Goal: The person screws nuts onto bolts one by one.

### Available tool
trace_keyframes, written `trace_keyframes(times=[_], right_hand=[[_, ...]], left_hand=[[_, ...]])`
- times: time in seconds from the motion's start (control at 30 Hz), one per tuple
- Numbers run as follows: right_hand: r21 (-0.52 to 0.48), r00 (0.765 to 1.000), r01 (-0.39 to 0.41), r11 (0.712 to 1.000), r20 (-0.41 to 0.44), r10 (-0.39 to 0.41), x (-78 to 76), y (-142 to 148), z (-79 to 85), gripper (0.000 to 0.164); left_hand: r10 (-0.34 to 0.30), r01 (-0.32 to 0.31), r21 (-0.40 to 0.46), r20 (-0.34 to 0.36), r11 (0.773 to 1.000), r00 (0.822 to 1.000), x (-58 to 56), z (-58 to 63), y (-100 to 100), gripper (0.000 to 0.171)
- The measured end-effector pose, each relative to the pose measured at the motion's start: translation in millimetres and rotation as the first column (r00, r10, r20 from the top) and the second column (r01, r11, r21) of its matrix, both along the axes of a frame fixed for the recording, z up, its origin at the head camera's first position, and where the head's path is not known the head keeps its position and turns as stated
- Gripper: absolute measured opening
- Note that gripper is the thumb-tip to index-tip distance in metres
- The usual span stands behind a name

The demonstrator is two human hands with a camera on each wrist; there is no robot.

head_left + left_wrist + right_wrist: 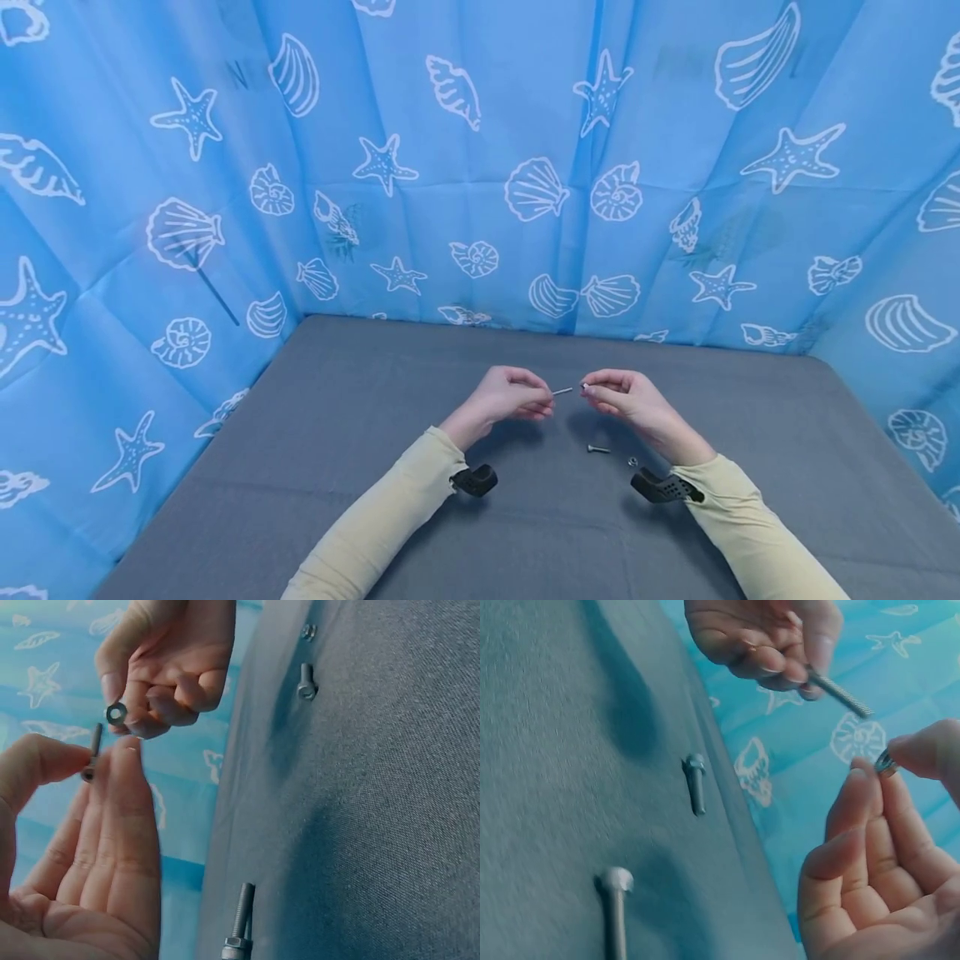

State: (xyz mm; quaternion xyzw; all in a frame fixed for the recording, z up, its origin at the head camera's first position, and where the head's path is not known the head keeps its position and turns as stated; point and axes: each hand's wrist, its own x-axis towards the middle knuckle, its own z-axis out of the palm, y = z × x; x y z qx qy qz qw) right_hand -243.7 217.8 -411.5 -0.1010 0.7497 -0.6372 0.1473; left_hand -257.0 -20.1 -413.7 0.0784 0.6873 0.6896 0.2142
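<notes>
My left hand (510,395) pinches a metal bolt (562,391) near its head between thumb and fingertips, the threaded shank pointing toward my right hand (630,398). Between its thumb and index finger, the right hand holds a small hex nut (115,714), the hole visible in the left wrist view. A short gap separates the shank's tip from the nut, as seen in the right wrist view. Both hands are raised over the table. Below them lie a loose bolt (597,449) and, to its right, a loose nut (633,462).
The grey cloth-covered table (360,383) spreads beneath both arms. A bolt with a nut on its shank (240,922) lies near the left hand in the left wrist view. Blue curtains (480,150) with white shell prints stand behind the table and at its sides.
</notes>
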Motion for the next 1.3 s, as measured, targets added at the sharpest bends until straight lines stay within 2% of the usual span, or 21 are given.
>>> trace_keyframes(times=[0.13,0.23,0.4,0.53,1.03,1.3], right_hand=[[-0.108,1.000,-0.001,0.994,0.012,0.002,0.2,-7,-3.9,0.034],[-0.184,1.000,-0.004,0.983,0.026,0.009,0.7,-11,-6.0,0.029],[-0.284,0.998,0.012,0.959,0.059,0.005,1.6,-15,-6.5,0.025],[-0.325,0.998,0.008,0.946,0.059,0.011,2.2,-17,-4.9,0.018],[-0.280,1.000,0.003,0.960,-0.016,-0.008,5.8,-26,-2.8,0.037],[-0.179,0.991,0.051,0.982,-0.113,-0.072,8.6,-29,-9.6,0.039]], left_hand=[[-0.002,0.004,0.076,-0.036,0.997,0.999,1.8,0.2,-3,0.018],[0.005,0.001,0.103,-0.057,0.995,0.998,3.4,0.2,-4,0.015],[0.017,-0.008,0.101,-0.090,0.995,0.996,5.1,0.5,-6,0.014],[0.026,-0.014,0.108,-0.110,0.994,0.994,5.8,0.8,-7,0.013],[0.056,-0.030,0.134,-0.191,0.991,0.980,5.4,-2.8,-9,0.023],[0.082,-0.042,0.177,-0.221,0.983,0.972,6.4,-6.4,-11,0.023]])
